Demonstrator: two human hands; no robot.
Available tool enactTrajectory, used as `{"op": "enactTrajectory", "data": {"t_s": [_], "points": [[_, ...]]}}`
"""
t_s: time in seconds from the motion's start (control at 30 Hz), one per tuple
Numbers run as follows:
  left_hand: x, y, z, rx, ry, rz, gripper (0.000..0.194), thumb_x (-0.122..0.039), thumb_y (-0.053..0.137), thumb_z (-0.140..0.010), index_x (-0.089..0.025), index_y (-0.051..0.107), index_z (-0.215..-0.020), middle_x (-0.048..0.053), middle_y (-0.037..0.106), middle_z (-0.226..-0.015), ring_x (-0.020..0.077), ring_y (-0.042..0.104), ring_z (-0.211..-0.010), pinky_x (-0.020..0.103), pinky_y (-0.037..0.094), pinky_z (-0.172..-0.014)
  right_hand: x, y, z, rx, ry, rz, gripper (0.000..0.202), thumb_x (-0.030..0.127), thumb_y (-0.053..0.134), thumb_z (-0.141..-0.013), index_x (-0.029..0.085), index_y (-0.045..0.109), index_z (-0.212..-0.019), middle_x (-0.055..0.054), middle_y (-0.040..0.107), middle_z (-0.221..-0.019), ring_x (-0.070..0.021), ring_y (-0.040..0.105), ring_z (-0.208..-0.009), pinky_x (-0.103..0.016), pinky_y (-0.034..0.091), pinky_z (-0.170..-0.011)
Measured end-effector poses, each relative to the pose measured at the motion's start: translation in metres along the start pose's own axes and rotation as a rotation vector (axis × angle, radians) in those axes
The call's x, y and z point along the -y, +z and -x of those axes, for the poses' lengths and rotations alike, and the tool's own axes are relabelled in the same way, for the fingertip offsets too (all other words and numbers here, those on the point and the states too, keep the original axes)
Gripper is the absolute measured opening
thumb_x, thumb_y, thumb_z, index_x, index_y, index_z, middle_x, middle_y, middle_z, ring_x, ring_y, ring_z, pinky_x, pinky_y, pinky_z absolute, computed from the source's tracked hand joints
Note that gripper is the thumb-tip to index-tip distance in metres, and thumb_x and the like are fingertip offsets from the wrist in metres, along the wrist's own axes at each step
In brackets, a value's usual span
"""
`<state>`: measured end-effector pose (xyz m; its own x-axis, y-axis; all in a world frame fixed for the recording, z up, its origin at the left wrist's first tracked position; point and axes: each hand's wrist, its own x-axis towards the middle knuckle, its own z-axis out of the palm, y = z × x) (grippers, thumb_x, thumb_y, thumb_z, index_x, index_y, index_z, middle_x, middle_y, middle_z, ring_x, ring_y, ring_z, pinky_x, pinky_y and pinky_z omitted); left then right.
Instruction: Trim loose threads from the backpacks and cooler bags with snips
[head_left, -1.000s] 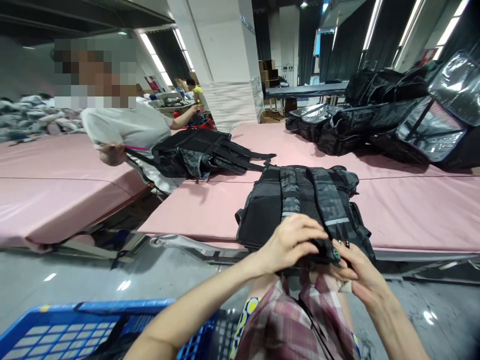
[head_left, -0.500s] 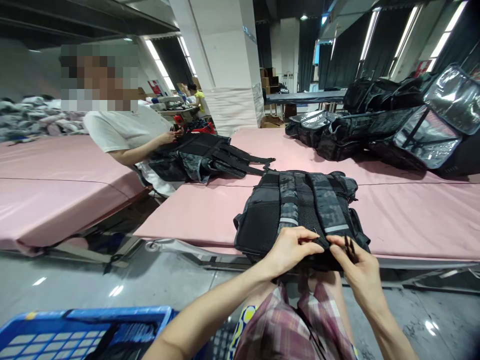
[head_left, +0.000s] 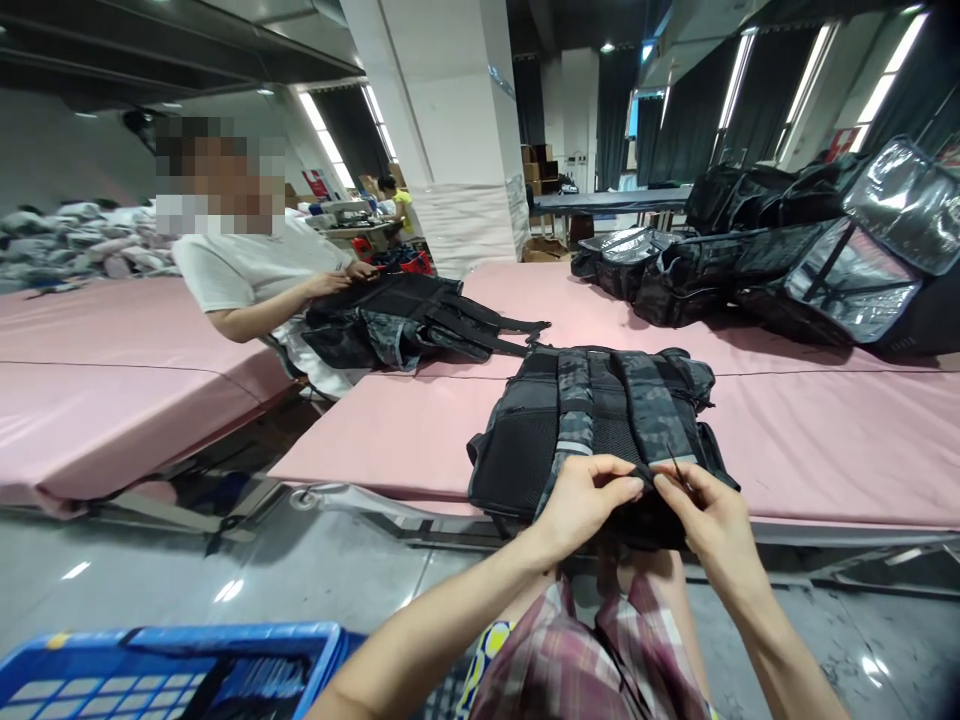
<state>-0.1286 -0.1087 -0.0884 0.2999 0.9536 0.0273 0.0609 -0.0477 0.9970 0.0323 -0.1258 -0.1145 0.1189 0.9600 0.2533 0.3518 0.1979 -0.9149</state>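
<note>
A black and grey camouflage backpack (head_left: 600,405) lies on the pink-covered table, its shoulder straps facing up. At its near edge my left hand (head_left: 589,500) is closed, pinching a black strap (head_left: 643,477) between thumb and fingers. Just right of it my right hand (head_left: 709,505) pinches the same strap, fingertips close to those of the left. From between the right fingers sticks up a thin dark pointed tool (head_left: 674,461), too small to name surely. My fingers hide the strap's end.
Across the table corner a person in a white shirt (head_left: 225,270) handles another black backpack (head_left: 397,315). Bags with silver linings (head_left: 847,280) are piled at the back right. A blue crate (head_left: 330,640) stands on the floor at lower left. A white pillar (head_left: 450,120) rises behind the table.
Both hands have come closer together on the strap. The dark tool in my right hand has turned and now points up and left. The co-worker's hands have shifted slightly on the other backpack.
</note>
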Motion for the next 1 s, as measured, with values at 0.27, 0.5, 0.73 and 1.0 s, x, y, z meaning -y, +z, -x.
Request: {"op": "enactTrajectory", "data": {"t_s": [0.27,0.5,0.73,1.0], "points": [[-0.001,0.002,-0.004,-0.027,-0.122,0.281,0.021,-0.030,0.069,-0.062,-0.010,0.067,-0.067,0.001,0.061,-0.063,0.0093,0.050,-0.059,0.021,0.039,-0.063,-0.007,0.001,0.015,-0.251,-0.487,0.518,0.018,0.031,0.051,-0.086,0.019,0.060,-0.096,-0.004,0.068,-0.085,-0.0147,0.063,-0.072,-0.025,0.046,-0.067],[0.002,0.002,-0.004,-0.040,-0.082,0.201,0.015,-0.025,0.066,-0.066,-0.010,0.068,-0.067,0.000,0.061,-0.063,0.0086,0.049,-0.059,0.020,0.037,-0.061,-0.010,-0.002,0.012,-0.232,-0.416,0.403,0.015,0.028,0.050,-0.087,0.020,0.062,-0.092,-0.001,0.068,-0.080,-0.0129,0.062,-0.065,-0.023,0.046,-0.062],[0.005,0.003,-0.004,-0.022,-0.069,0.178,0.016,-0.025,0.065,-0.067,-0.010,0.070,-0.073,0.000,0.061,-0.063,0.0089,0.049,-0.058,0.020,0.038,-0.060,-0.011,-0.003,0.014,-0.197,-0.349,0.318,0.017,0.032,0.053,-0.084,0.020,0.064,-0.089,-0.003,0.068,-0.083,-0.0145,0.062,-0.071,-0.026,0.045,-0.068],[0.019,-0.001,0.014,-0.072,0.334,-0.137,0.015,-0.013,0.059,-0.076,-0.018,0.073,-0.079,0.005,0.067,-0.085,0.0148,0.059,-0.081,0.025,0.045,-0.076,-0.010,0.006,0.020,0.202,0.290,-0.452,0.045,0.057,0.062,-0.070,0.013,0.059,-0.080,0.004,0.042,-0.053,-0.0059,0.032,-0.045,-0.020,0.024,-0.041]]}}
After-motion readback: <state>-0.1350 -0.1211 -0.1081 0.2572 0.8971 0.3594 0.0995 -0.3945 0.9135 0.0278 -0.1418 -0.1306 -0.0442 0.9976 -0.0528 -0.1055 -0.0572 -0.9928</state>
